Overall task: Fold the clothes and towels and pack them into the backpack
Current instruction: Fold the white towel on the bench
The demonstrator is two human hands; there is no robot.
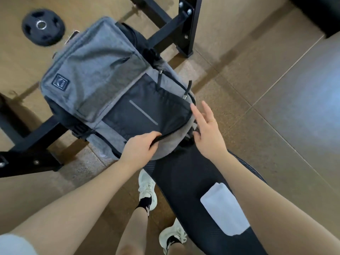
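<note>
Left hand pinching grey fabric backpack flap, right hand spread

Even, fairly bright indoor light; a pale bluish glare sits on the floor at right. Shadows are soft. Wide-angle bending warps the edges, and the weight plate looks slightly motion-blurred

My left hand is stretched forward on a bare arm, palm down, fingers curled over and gripping the black zippered edge of the backpack. My right hand reaches in from the right, fingers straight and loosely spread, index tip close to that same rim; I cannot tell whether it touches. A thin ring sits on one finger.
</note>
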